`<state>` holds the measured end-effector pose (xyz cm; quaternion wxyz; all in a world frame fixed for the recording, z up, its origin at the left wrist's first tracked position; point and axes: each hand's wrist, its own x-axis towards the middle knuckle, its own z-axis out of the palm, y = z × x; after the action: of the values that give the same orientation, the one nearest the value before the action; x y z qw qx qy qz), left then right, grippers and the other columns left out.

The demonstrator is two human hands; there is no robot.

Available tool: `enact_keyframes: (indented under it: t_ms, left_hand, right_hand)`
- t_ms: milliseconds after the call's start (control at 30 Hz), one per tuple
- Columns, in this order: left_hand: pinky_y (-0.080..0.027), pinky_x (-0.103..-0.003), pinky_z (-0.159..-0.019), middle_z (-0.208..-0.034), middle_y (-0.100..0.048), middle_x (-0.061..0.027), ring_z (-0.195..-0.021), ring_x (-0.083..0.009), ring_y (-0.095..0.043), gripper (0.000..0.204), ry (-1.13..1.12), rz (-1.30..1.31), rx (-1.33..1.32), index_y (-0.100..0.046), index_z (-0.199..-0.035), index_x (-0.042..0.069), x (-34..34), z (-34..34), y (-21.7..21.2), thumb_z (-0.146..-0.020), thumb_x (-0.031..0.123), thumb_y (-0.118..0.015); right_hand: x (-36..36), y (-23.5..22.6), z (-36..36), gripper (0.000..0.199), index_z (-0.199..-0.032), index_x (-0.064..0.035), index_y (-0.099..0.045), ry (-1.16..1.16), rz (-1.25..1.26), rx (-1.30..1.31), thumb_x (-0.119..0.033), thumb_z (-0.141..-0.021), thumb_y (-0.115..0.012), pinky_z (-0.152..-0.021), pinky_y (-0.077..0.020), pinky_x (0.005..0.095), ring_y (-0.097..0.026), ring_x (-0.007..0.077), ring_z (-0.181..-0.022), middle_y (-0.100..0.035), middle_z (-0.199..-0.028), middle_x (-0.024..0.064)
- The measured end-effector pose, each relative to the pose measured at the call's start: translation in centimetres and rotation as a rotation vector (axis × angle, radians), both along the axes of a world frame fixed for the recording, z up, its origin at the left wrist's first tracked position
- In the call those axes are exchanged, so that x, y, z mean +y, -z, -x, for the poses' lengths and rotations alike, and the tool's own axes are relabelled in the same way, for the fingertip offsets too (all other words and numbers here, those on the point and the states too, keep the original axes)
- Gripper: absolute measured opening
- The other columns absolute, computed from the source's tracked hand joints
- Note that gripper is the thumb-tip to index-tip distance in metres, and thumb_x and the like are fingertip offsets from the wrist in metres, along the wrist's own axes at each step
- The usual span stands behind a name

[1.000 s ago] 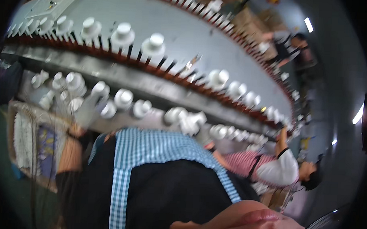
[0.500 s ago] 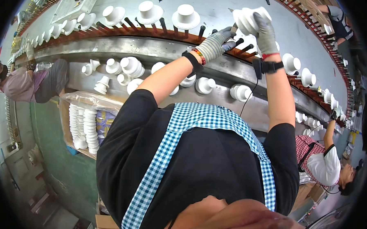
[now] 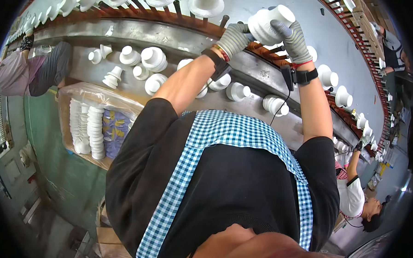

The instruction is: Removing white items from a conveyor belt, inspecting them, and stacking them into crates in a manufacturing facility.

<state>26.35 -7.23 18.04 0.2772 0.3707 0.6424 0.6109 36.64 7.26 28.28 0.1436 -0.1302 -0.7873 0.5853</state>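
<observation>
A short stack of white hat-shaped pieces [image 3: 268, 26], each a cup with a wide rim, is held tilted above the pegs at the line's edge. My right hand [image 3: 294, 43], in a grey ribbed glove, is closed on the stack's right side. My gloved left hand [image 3: 234, 40] has its fingers bent against the stack's left side; part of its grip is hidden. Farther left, a similar white piece [image 3: 206, 2] sits over the dark pegs. Another white piece [image 3: 327, 76] stands beyond my right wrist.
A metal ledge [image 3: 141, 36] runs along the peg line. On the lower metal shelf lie several white pieces [image 3: 153, 58]. A plastic-lined carton [image 3: 95, 89] at the left holds stacked pieces. One co-worker [image 3: 20, 74] is at the left, another [image 3: 353, 200] at the right.
The stack has tipped and come slightly lower and left in view. My left hand has moved up from the pegs to the stack's side. The whole view has shifted a little.
</observation>
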Motion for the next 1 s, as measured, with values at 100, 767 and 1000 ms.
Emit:
enact_keyframes:
  t_ms: [100, 767, 1000]
  left_hand:
    - [-0.049, -0.033, -0.075, -0.085, -0.07, -0.0129, -0.082, -0.0207, -0.066, 0.028, -0.025, -0.042, -0.127, -0.069, -0.097, 0.003, 0.2, 2.1, 2.6, -0.085, 0.027, -0.063]
    - [-0.043, -0.03, -0.087, -0.108, -0.059, -0.0072, -0.096, -0.0161, -0.052, 0.041, -0.584, -0.346, -0.298, -0.054, -0.118, -0.003, -5.3, 8.4, 6.0, -0.1, 0.033, -0.047]
    - [-0.047, -0.026, -0.069, -0.082, -0.056, -0.0028, -0.073, -0.0123, -0.052, 0.018, -0.816, -0.359, 0.027, -0.054, -0.092, 0.006, -10.8, 7.0, 3.2, -0.078, -0.006, -0.051]
  right_hand:
    - [0.4, 1.0, 3.3, 0.063, -0.117, -0.0018, -0.058, -0.056, -0.187, -0.008, -0.04, -0.072, -0.079, -0.082, -0.0509, 0.0336, -0.063, 0.0179, -0.094, -0.067, -0.103, 0.0097]
    - [-8.0, 5.0, 11.6, 0.045, -0.123, -0.0038, -0.053, 0.187, 0.803, 0.544, -0.036, -0.092, -0.059, -0.099, -0.0441, 0.0347, -0.057, 0.0213, -0.109, -0.06, -0.118, 0.0078]
    - [-12.9, 0.6, -1.3, 0.071, -0.131, -0.0024, -0.045, -0.232, 1.113, 0.382, -0.049, -0.082, -0.065, -0.094, -0.0496, 0.0355, -0.06, 0.0247, -0.109, -0.057, -0.125, 0.0141]
